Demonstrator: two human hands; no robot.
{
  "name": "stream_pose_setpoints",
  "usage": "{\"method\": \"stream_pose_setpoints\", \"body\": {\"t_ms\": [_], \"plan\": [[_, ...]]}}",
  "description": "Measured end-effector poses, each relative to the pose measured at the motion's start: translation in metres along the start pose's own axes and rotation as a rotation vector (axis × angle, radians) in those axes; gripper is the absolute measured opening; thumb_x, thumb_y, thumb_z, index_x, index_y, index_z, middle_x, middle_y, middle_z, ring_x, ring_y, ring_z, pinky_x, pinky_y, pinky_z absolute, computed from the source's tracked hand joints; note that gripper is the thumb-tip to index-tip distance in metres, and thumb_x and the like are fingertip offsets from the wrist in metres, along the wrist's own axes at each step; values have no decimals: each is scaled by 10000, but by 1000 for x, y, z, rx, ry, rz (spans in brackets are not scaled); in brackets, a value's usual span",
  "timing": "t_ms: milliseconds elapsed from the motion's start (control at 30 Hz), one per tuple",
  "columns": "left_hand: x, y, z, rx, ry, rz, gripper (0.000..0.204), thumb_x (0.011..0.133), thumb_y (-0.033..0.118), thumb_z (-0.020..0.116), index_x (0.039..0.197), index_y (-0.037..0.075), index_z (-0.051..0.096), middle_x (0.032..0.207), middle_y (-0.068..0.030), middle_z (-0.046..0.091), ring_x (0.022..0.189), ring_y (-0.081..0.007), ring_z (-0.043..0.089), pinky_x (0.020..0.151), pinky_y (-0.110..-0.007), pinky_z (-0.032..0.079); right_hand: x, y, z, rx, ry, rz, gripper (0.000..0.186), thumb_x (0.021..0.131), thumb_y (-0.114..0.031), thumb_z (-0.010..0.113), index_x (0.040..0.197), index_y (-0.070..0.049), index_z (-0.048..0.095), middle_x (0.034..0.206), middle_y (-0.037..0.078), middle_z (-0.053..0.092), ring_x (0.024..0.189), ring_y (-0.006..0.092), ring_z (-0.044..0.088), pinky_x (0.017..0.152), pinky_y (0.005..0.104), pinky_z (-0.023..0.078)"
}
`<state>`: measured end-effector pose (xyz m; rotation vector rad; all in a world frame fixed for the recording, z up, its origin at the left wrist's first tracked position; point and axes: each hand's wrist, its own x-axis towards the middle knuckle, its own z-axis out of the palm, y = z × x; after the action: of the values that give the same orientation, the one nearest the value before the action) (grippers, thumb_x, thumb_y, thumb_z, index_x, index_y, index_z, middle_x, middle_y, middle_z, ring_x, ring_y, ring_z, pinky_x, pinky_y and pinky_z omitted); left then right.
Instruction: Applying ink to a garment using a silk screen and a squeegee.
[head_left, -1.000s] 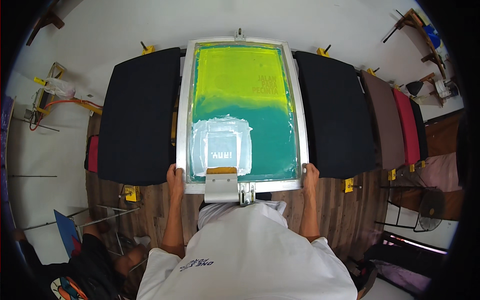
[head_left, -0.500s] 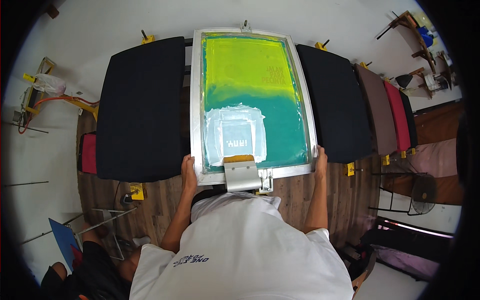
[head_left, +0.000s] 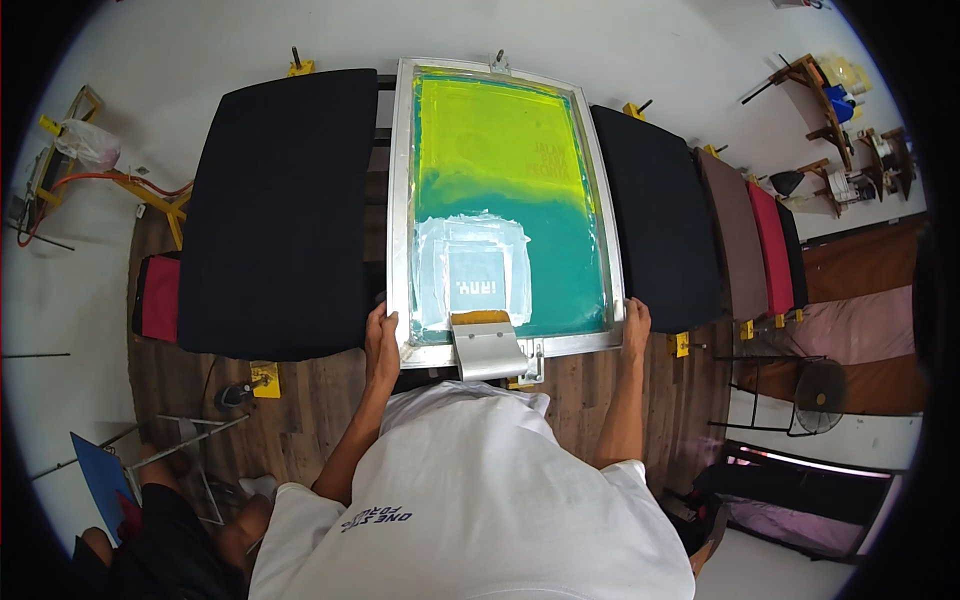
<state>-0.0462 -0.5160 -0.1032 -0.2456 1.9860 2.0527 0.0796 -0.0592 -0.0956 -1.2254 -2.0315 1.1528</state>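
A screen-printing frame (head_left: 398,200) of silvery metal lies in front of me, longer away from me than across. Its mesh is yellow-green in the far part and teal in the near part. My left hand (head_left: 381,335) is closed on the frame's near left corner. On the near right side my right hand (head_left: 637,322) grips the same frame. A squeegee (head_left: 490,350) with a metal holder and an amber blade leans over the near rim. Beside its blade, pale grey-white ink (head_left: 473,265) is smeared on the mesh. The fingers under the frame are hidden.
A black covered board (head_left: 280,210) is left of the frame, another black board (head_left: 660,220) right of it. Brown and red boards follow farther right. A standing fan (head_left: 820,393) is at the right. Another person's legs (head_left: 180,525) show at the lower left.
The surroundings have slid a little to the left in the picture as the view shifted. Both hands keep their hold on the frame, and the squeegee rests in the same spot.
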Motion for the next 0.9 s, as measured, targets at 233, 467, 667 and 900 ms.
{"method": "stream_pose_setpoints", "body": {"t_ms": [233, 467, 667, 900], "plan": [[-25, 49, 8, 422, 36, 339, 642, 932, 132, 606, 1484, 9, 302, 1408, -211, 402, 1285, -341, 443, 1101, -439, 348, -121, -157, 20, -167, -574, -532, 575, 820, -172, 731, 1338, -22, 533, 1279, 207, 551, 1232, 355, 507, 1058, 431, 399], [-50, 97, 32, 796, -690, 523, 726, 754, 191, 721, 1414, 49, 452, 1341, -178, 502, 1281, -329, 450, 1071, -447, 358, -187, -177, 67, -675, -1085, -907, 768, 675, -193, 805, 1367, -56, 502, 1424, 198, 423, 1347, 387, 392, 1080, 498, 375], [-53, 95, 57, 1002, -616, 568, 762, 744, 60, 679, 1446, 1, 389, 1334, -215, 498, 1266, -364, 467, 1086, -460, 363, -176, -176, 81, -585, -986, -878, 649, 630, -68, 769, 1232, 29, 549, 1262, 205, 569, 1172, 367, 557, 977, 442, 479], [-31, 90, 70, 972, -567, 430, 401, 797, -64, 571, 1198, -42, 588, 1191, -260, 610, 1047, -422, 622, 901, -470, 514, -174, -182, 96, -684, -820, -777, 308, 676, -23, 711, 983, -30, 692, 975, 157, 670, 946, 350, 641, 774, 450, 557]]}}
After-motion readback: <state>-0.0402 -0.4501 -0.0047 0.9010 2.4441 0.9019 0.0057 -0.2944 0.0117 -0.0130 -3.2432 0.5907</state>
